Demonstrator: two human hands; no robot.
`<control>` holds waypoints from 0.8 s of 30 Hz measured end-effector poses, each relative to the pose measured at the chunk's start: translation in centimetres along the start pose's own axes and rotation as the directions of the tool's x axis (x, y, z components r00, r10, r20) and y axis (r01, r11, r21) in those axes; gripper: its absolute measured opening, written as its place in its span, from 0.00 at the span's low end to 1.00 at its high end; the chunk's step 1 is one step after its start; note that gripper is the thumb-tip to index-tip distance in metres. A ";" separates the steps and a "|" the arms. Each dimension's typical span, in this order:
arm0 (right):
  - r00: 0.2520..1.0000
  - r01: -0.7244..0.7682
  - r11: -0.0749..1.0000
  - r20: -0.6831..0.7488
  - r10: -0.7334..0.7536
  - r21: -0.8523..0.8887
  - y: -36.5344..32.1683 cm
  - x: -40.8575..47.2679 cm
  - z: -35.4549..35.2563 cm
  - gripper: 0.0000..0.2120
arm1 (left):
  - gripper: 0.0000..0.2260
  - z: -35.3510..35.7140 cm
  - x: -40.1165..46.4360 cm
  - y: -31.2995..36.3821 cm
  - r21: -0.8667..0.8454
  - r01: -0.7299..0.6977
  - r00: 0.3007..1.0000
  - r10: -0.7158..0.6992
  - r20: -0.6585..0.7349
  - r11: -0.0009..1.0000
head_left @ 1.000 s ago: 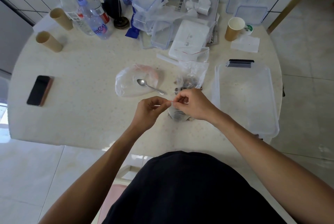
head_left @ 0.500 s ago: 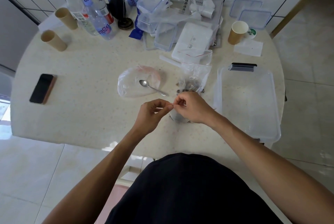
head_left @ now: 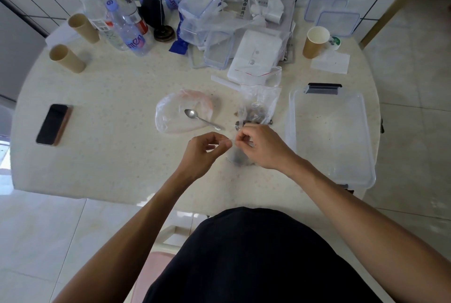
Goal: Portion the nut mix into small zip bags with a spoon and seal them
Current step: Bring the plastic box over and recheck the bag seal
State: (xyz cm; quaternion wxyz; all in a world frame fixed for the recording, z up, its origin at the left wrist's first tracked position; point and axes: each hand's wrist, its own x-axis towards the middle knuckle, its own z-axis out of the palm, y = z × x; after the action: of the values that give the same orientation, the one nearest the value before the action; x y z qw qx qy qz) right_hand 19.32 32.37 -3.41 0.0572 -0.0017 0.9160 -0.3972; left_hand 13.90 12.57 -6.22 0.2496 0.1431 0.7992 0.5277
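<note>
We note bare table left of the hands, up to the phone. Ahead, spoon and nut bag block; right, the clear tub, apparently empty. Rear clutter is dense.

— Small zip bag?
— Mostly hidden behind the right hand; contents a dark blur, seal state cannot be told.
— Nut mix bag?
— Individual nuts too small to tell.
— Bottles?
— Labels unreadable.
</note>
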 end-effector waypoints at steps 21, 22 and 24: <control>0.998 -0.056 0.998 0.028 0.056 -0.016 1.5 -0.6 -1.7 0.05 | 0.05 -0.9 1.0 1.0 0.173 -0.088 0.995 0.077 0.070 0.981; 0.998 -0.062 0.998 0.030 0.062 -0.005 1.5 -0.6 -1.7 0.05 | 0.05 -0.9 0.9 1.0 0.181 -0.092 0.994 0.080 0.076 0.979; 0.998 -0.054 0.999 0.029 0.054 -0.003 1.5 -0.8 -1.6 0.04 | 0.05 -0.9 0.9 1.2 0.198 -0.099 0.993 0.085 0.079 0.975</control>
State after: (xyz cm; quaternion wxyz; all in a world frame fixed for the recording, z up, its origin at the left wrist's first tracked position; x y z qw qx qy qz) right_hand 19.96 34.56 -3.36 0.0811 0.0173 0.9151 -0.3946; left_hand 12.65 12.80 -5.10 0.2371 0.2229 0.8318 0.4497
